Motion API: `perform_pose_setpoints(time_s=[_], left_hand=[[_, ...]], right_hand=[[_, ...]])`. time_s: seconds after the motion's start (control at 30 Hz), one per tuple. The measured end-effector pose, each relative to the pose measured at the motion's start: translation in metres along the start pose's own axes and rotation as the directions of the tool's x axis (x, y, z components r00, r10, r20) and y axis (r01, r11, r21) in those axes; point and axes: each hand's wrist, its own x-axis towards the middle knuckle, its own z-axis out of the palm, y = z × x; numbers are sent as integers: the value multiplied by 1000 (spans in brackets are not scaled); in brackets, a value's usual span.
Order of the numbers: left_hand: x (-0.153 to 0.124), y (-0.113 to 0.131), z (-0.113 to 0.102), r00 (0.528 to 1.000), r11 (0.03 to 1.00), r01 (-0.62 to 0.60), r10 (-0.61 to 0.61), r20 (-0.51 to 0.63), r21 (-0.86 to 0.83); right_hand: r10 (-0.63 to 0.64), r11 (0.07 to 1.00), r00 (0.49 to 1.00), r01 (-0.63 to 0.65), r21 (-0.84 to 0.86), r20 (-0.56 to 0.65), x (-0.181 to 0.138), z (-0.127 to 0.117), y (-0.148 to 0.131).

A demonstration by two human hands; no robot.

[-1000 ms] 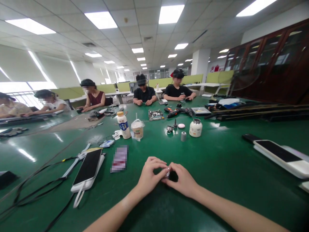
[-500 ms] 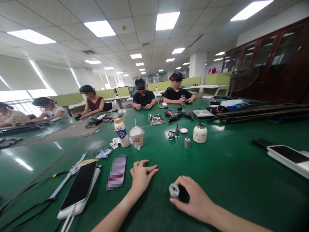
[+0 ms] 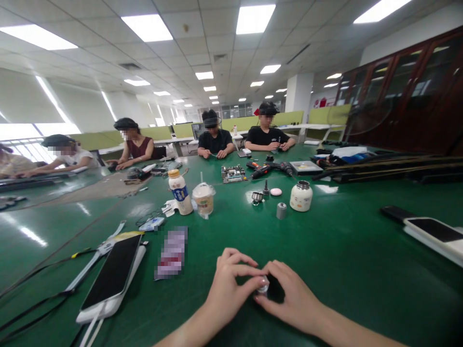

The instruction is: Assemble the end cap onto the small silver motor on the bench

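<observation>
My right hand [image 3: 289, 300] is closed around a small silver and black cylinder [image 3: 263, 286] that rests low on the green table [image 3: 343, 241]. My left hand [image 3: 227, 284] meets it from the left, thumb and forefinger pinching the cylinder's silver end. Most of the part is hidden under my fingers. Both hands sit near the table's front edge, in the middle of the view.
A phone on a white power bank [image 3: 112, 277] with cables lies to the left, another phone [image 3: 172, 251] beside it. Farther back stand a bottle [image 3: 180, 193], a cup [image 3: 203, 198], a white jar [image 3: 301, 196] and small metal parts [image 3: 280, 210]. Several people sit around the table. A phone [image 3: 432, 230] lies at right.
Half a second ago my left hand lay flat on the table apart from the cylinder. It has come back to the right and pinched the cylinder's end again.
</observation>
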Motion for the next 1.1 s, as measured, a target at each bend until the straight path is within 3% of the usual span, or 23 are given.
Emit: perform_pose_setpoints(time_s=[0.3,0.5,0.8,0.97,1.03,1.1], left_hand=[[-2,11,-11,993,993,52,-40,115,-110],[4,17,-24,987,984,158,-156,42,-79],[-1,14,-10,1000,996,23,-22,17,-88],[21,-18,-25,967,998,15,-30,-253,-60],[30,-42,-33,957,999,52,-47,-285,11],[35,-64,-35,967,992,93,-68,-247,90]], right_hand=[[15,999,1000,-14,-40,23,-2,1,3],[28,999,999,-27,-28,22,-2,-3,-2],[24,999,1000,-23,-33,21,-1,-2,-3],[41,999,999,-40,-31,26,-1,-3,-3],[43,999,999,-43,-27,29,-1,-4,-3],[50,999,998,-49,-22,31,-1,-4,-4]])
